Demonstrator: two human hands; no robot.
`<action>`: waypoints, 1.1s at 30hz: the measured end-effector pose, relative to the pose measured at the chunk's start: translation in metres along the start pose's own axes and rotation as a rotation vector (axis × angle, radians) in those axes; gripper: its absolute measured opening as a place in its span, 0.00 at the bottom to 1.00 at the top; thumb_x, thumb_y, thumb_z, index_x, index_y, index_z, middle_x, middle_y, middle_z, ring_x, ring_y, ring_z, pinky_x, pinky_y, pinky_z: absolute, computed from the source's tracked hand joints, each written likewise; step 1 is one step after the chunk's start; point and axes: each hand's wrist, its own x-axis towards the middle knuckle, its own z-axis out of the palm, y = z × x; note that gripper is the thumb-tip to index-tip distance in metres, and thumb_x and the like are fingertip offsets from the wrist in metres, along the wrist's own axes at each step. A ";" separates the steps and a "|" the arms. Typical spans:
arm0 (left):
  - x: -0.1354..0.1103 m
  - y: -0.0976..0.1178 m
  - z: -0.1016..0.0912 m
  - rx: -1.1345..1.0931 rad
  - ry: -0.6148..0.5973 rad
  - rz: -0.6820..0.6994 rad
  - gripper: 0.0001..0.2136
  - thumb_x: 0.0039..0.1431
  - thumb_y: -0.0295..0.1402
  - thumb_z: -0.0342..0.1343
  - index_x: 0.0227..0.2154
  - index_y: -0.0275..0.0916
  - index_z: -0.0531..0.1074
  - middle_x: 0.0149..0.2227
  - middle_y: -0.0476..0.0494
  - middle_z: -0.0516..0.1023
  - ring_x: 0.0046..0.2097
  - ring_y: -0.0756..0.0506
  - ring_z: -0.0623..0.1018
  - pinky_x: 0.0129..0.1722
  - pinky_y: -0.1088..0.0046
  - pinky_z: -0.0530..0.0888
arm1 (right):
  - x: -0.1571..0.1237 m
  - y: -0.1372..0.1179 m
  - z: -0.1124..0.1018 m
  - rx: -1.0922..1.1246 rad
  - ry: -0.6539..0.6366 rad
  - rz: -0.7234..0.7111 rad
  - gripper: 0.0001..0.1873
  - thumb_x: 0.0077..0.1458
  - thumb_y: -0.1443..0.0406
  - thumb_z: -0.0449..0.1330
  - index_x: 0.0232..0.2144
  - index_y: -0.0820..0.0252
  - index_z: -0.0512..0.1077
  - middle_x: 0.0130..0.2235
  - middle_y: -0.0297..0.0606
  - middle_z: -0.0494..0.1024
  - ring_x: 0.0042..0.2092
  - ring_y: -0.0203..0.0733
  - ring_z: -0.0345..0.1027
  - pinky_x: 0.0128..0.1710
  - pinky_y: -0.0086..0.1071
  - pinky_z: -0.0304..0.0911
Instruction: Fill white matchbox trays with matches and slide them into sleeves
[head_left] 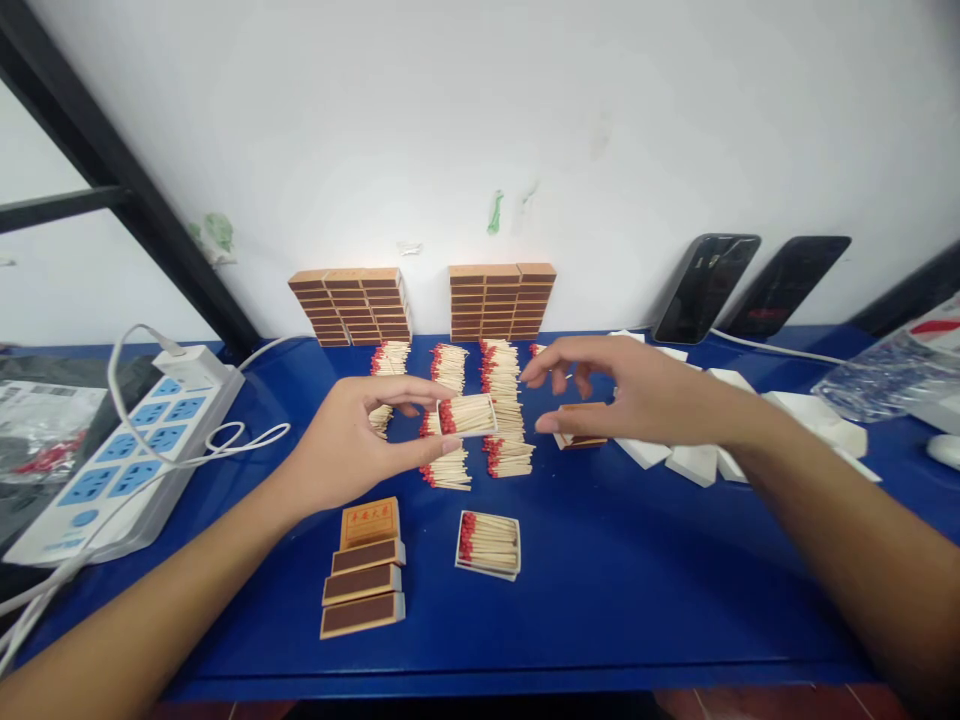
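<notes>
Between thumb and fingers, my left hand (349, 440) grips a small white matchbox tray (470, 414) full of red-headed matches. My right hand (615, 385) is empty with its fingers apart, over a brown matchbox sleeve (589, 440) that it partly hides. Rows of loose matches (504, 400) lie on the blue table beyond and beneath the held tray. Nearer to me sits another filled matchbox tray (489, 545). To its left, several matchboxes (364, 583) stand in a column, one with orange label up.
Two stacks of matchboxes (349, 305) stand against the wall. White paper trays (694, 462) are scattered at right, below two phones (709, 290) leaning on the wall. A power strip (135, 450) with white cables lies at left, and a clear plastic bottle (892, 360) at far right.
</notes>
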 end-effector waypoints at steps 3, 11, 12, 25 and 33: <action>-0.003 0.005 0.002 0.031 -0.042 0.040 0.18 0.52 0.42 0.74 0.45 0.45 0.85 0.39 0.49 0.87 0.40 0.45 0.84 0.43 0.70 0.81 | -0.001 -0.023 0.024 0.030 0.017 -0.122 0.30 0.54 0.45 0.71 0.54 0.51 0.78 0.48 0.39 0.83 0.41 0.45 0.74 0.40 0.38 0.68; -0.005 0.011 0.006 0.009 -0.138 0.073 0.19 0.54 0.44 0.74 0.47 0.45 0.84 0.47 0.49 0.87 0.48 0.44 0.84 0.53 0.70 0.78 | -0.012 -0.034 0.023 -0.156 -0.090 -0.150 0.15 0.61 0.55 0.67 0.47 0.54 0.79 0.43 0.38 0.82 0.39 0.44 0.74 0.38 0.36 0.66; -0.003 0.011 0.002 0.029 -0.153 0.077 0.18 0.55 0.44 0.73 0.48 0.45 0.83 0.47 0.48 0.87 0.49 0.44 0.84 0.53 0.70 0.78 | -0.015 -0.030 0.016 -0.180 -0.136 -0.122 0.15 0.60 0.54 0.67 0.46 0.53 0.80 0.42 0.38 0.82 0.38 0.44 0.74 0.36 0.36 0.66; -0.015 0.015 -0.072 0.408 -0.659 -0.152 0.15 0.42 0.46 0.76 0.33 0.48 0.84 0.31 0.50 0.82 0.29 0.47 0.79 0.23 0.77 0.70 | -0.045 -0.013 0.012 -0.211 -0.334 0.083 0.14 0.45 0.52 0.75 0.34 0.47 0.81 0.29 0.35 0.80 0.25 0.44 0.71 0.20 0.35 0.56; -0.011 0.023 -0.056 0.373 -0.814 -0.215 0.05 0.55 0.43 0.67 0.32 0.50 0.84 0.31 0.50 0.82 0.32 0.46 0.80 0.24 0.76 0.67 | -0.043 -0.033 0.007 -0.090 -0.292 0.024 0.17 0.58 0.50 0.68 0.49 0.40 0.82 0.37 0.34 0.83 0.29 0.43 0.74 0.27 0.36 0.61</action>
